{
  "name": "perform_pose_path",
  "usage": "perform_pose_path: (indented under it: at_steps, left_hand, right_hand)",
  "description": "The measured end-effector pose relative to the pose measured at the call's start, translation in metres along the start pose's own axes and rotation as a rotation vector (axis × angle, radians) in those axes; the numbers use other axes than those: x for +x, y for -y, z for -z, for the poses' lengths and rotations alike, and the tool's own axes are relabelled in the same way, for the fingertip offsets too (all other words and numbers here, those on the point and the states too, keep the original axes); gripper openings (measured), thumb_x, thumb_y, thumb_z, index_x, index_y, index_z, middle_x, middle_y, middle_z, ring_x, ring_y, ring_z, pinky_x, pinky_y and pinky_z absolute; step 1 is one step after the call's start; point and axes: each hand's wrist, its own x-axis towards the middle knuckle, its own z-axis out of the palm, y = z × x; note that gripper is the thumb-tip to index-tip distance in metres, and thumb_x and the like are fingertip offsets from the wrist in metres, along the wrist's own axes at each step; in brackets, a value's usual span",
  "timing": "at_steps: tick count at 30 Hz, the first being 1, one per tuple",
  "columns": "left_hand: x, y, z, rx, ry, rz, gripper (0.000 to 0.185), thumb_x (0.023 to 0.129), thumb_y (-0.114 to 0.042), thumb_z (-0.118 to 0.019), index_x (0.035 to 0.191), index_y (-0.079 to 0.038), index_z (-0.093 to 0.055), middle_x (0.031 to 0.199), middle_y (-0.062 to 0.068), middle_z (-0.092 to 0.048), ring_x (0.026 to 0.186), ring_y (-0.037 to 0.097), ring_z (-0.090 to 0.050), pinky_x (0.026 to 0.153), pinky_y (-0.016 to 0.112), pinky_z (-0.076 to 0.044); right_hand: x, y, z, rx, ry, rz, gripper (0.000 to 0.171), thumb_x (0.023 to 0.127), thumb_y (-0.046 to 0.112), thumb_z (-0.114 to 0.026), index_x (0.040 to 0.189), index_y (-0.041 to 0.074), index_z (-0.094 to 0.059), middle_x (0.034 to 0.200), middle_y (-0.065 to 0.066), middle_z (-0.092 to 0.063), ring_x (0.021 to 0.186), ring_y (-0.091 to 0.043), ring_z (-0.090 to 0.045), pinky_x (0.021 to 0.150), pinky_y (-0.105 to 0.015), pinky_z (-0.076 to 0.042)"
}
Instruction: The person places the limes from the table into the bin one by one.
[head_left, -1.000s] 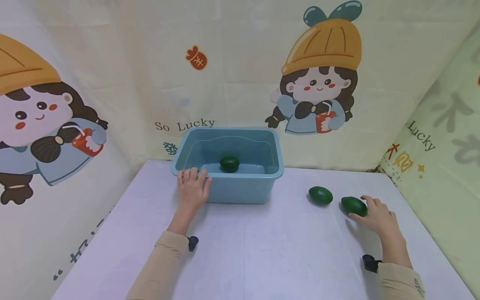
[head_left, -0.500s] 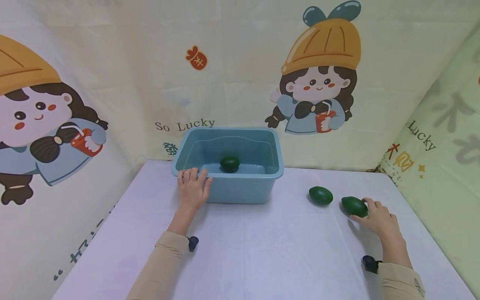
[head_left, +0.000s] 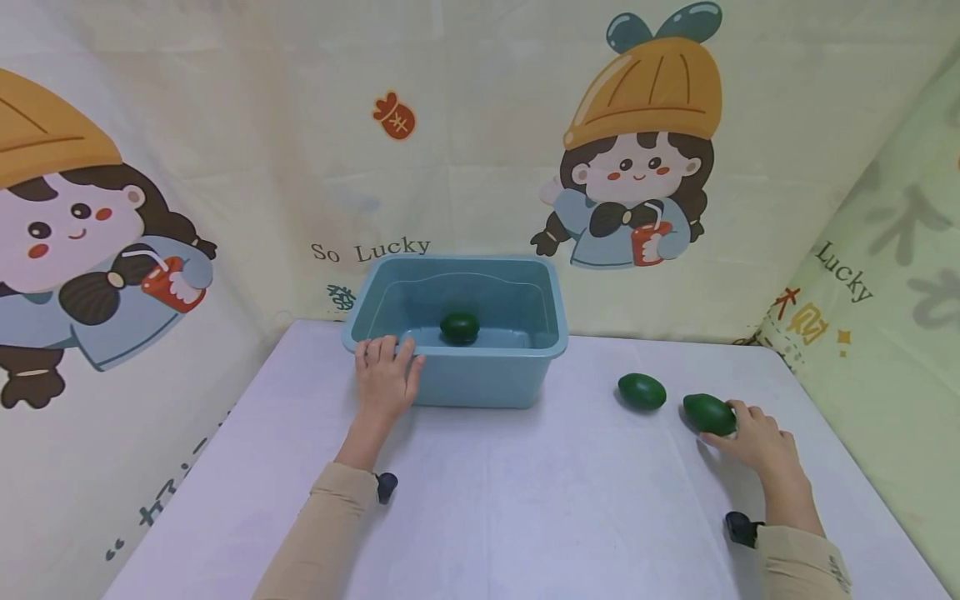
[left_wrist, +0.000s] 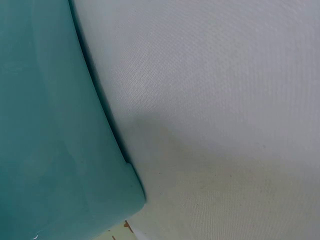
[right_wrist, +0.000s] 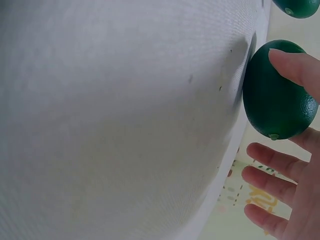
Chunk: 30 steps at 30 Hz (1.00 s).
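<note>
In the head view my left hand is at the near rim of a blue plastic bin, left of centre, its fingers hooked over the edge. One dark green, lemon-shaped fruit lies inside on the bin's floor. On the right, my right hand holds a similar green fruit between thumb and forefinger. The right wrist view shows the thumb lying across that fruit, while the other fingers are spread below it. A third green fruit sits just left of the held one.
A white cloth covers the table. Behind the bin hangs a cream curtain printed with cartoon figures, and it also closes in both sides. The bin's outer wall fills the left of the left wrist view.
My right hand has shifted very slightly to the right at the fruit. The left hand, the bin and the other fruits stay where they were.
</note>
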Motion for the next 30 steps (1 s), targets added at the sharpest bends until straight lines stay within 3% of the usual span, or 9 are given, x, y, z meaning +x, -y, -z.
perform_pose_path:
  at_steps: [21, 30]
  left_hand:
    - [-0.0007, -0.0001, -0.0003, -0.002, -0.003, -0.007, 0.045, 0.098, -0.045, -0.023, 0.101, -0.009, -0.050, 0.097, 0.015, -0.043, 0.094, 0.034, -0.037, 0.089, 0.051, -0.023]
    - [-0.0021, 0.0003, 0.0004, 0.022, 0.037, 0.003, 0.047, 0.099, -0.045, -0.019, 0.102, -0.010, -0.051, 0.099, 0.014, -0.043, 0.096, 0.032, -0.038, 0.091, 0.051, -0.024]
  right_hand:
    - [0.0042, -0.0042, -0.0020, -0.035, 0.030, -0.026, 0.102, 0.078, 0.066, -0.052, 0.128, -0.019, -0.023, 0.119, -0.042, -0.028, 0.108, -0.056, -0.030, 0.084, -0.067, -0.027]
    - [0.0056, -0.0021, -0.0032, -0.020, 0.051, -0.032, 0.107, 0.076, 0.069, -0.051, 0.127, -0.020, -0.023, 0.118, -0.043, -0.029, 0.106, -0.056, -0.031, 0.085, -0.067, -0.027]
